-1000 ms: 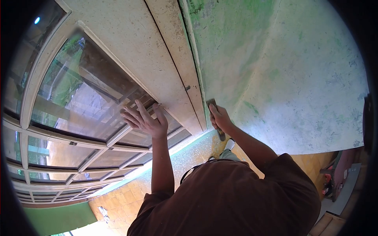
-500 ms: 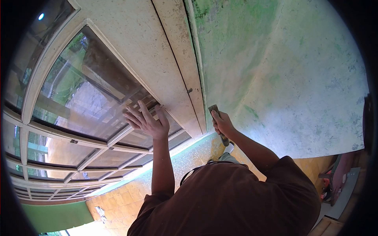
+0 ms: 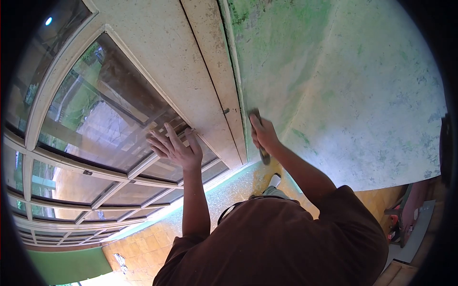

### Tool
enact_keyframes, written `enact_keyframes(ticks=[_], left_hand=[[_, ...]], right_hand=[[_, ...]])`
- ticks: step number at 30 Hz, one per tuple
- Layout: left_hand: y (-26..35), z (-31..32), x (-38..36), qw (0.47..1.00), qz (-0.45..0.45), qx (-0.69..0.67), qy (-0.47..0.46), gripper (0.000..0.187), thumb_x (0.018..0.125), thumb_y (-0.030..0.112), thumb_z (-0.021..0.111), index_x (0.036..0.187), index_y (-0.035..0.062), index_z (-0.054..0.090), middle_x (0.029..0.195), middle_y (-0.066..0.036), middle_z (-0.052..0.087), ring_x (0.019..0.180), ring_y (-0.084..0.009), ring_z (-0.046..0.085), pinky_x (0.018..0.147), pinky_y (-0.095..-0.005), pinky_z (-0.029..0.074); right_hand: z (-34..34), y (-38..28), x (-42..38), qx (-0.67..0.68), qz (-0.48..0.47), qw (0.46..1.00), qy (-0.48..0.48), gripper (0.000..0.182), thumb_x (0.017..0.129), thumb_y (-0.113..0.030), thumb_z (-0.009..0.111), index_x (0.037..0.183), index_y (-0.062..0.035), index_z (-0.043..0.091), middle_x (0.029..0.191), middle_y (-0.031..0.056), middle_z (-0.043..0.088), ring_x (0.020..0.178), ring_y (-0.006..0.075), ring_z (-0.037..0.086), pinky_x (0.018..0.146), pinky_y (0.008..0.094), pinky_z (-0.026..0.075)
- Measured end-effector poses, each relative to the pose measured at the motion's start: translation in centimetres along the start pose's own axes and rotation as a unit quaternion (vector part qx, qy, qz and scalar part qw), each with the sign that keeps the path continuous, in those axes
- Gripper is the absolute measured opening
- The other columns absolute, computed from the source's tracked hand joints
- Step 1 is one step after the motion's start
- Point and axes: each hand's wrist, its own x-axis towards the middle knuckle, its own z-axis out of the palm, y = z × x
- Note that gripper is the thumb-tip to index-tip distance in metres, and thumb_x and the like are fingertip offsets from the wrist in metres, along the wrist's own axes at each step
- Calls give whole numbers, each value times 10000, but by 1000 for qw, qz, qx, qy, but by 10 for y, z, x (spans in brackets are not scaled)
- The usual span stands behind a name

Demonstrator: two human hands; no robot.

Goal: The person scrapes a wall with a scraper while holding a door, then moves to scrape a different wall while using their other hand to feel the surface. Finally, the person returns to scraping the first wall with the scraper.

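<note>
My right hand is wrapped round a scraper, blurred by motion. One end of the tool shows above my fist and its lower end sticks out below. The fist is close to the green, patchy wall, near where it meets the pale wooden frame. With fingers spread, my left hand is at the window, its fingertips over the glass pane and the white glazing bar beside it. Nothing shows in that hand.
Rows of smaller panes with white bars run down the left side. Below lies a floor of yellowish tiles, with a foot under me. A dark wooden piece of furniture stands at the right edge.
My right hand has moved up and slightly left along the wall's edge with the scraper, which now looks blurred. My left hand stays at the window, shifted only slightly in view.
</note>
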Motion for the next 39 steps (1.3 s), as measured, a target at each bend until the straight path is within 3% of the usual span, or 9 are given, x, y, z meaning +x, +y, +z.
enact_keyframes(ticks=[2,7,10,17,21,23,30,32,39], left_hand=[[-1,-1,1,1000,-2,5,-3,601,894,394,522,1375,47,420,1499,-244,193,1407,-418,83,1105,-528,24],[0,-2,0,1000,-8,9,-11,601,896,397,519,1376,50,418,1500,-245,189,1408,-417,74,1106,-526,23],[-2,-1,-1,1000,-1,5,-4,599,897,397,517,1376,51,419,1500,-245,188,1408,-415,74,1106,-527,25],[-1,-2,-2,1000,-5,5,-10,604,900,407,509,1378,49,415,1502,-239,186,1407,-415,79,1106,-526,22],[-1,-2,0,1000,-7,11,-12,599,905,407,503,1378,51,416,1503,-238,185,1407,-415,80,1107,-522,21],[-2,-3,-1,1000,-6,9,-9,595,906,406,501,1378,53,417,1504,-237,184,1407,-415,80,1106,-524,19],[0,-4,-1,1000,2,-10,3,560,907,367,513,1368,59,434,1487,-253,221,1393,-441,118,1099,-542,60],[0,-4,-1,1000,-12,1,-12,542,912,341,508,1371,64,430,1486,-257,218,1391,-447,116,1098,-543,59],[3,-20,4,998,-13,-38,-47,563,911,289,516,1401,51,374,1490,-262,196,1387,-446,133,1101,-557,63]], right_hand=[[3,-12,3,15,-47,998,-40,413,959,-417,466,709,-91,419,487,-19,356,344,93,344,336,263,309],[-6,-3,-19,18,15,1000,8,411,954,-419,477,714,-90,426,491,-23,352,345,93,346,336,265,308],[-7,13,-26,-1,57,998,-15,405,954,-417,480,720,-91,425,494,-24,355,346,92,349,337,262,309],[21,-74,-11,42,-74,995,-43,406,954,-427,475,732,-91,427,502,-17,378,347,94,355,335,265,312],[17,-55,-28,18,-40,999,-24,406,952,-436,474,737,-95,425,505,-19,377,352,95,361,343,265,326],[17,-48,-33,23,31,999,-37,405,949,-444,475,745,-98,427,509,-20,377,358,97,370,350,263,337],[33,-108,-23,60,-60,996,-39,410,944,-444,486,748,-89,430,507,-10,381,364,99,383,351,267,342],[33,-97,-30,62,-68,996,-23,407,942,-450,487,759,-89,442,509,-3,394,371,105,397,351,268,348],[7,39,-67,205,133,970,-4,377,915,-448,540,814,-90,478,597,34,490,437,162,497,416,313,426]])
